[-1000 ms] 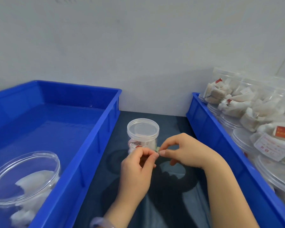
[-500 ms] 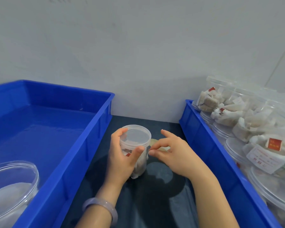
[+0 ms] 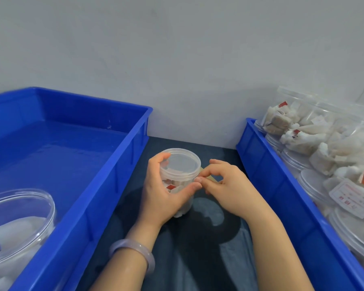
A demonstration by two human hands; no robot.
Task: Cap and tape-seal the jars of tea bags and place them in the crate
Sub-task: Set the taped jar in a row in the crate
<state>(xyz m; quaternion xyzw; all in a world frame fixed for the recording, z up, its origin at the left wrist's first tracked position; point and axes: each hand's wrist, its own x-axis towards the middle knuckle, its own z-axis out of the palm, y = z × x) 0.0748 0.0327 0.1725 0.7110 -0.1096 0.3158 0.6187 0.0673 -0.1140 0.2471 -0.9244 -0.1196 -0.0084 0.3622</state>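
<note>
A small clear jar of tea bags (image 3: 180, 164), capped with a clear lid, stands on the dark table between two blue crates. My left hand (image 3: 163, 192) grips the jar from its left side, thumb at the front and fingers round the back. My right hand (image 3: 225, 185) pinches a strip of yellowish tape (image 3: 210, 177) against the jar's right side just below the lid. The left blue crate (image 3: 105, 185) holds one sealed clear jar (image 3: 19, 223) in its near left corner.
The right blue crate (image 3: 282, 196) is piled with several clear jars of tea bags (image 3: 324, 148), some lying on their sides. A grey wall stands close behind. A dark strip of table (image 3: 198, 238) runs between the crates.
Both hands pinched the tape in front of the jar a second ago. Since then my left hand has taken hold of the jar and my right hand has brought the tape to its side.
</note>
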